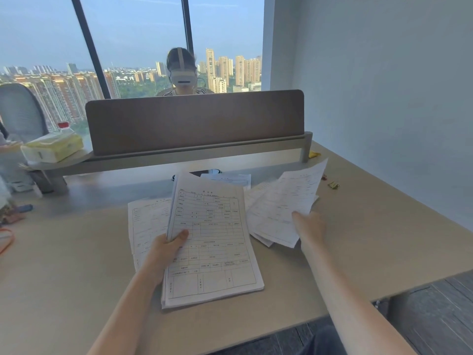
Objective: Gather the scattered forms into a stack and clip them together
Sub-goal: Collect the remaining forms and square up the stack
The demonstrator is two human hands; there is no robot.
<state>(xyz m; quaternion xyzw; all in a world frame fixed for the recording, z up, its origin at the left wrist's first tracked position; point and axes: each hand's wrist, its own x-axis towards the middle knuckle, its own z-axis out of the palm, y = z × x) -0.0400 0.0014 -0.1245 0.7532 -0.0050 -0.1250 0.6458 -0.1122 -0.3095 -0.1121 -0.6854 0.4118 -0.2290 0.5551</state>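
My left grip (167,248) pinches the form stack (212,242); right grip (308,226) pinches loose forms (284,203). Risk: sheets beyond my thumb fan, slide onto tabletop (76,265).

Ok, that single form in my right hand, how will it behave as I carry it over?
The single form already curves in the right hand, so it will probably flop. Held by one edge, it may flutter or slip. It looks much lighter than the stack.
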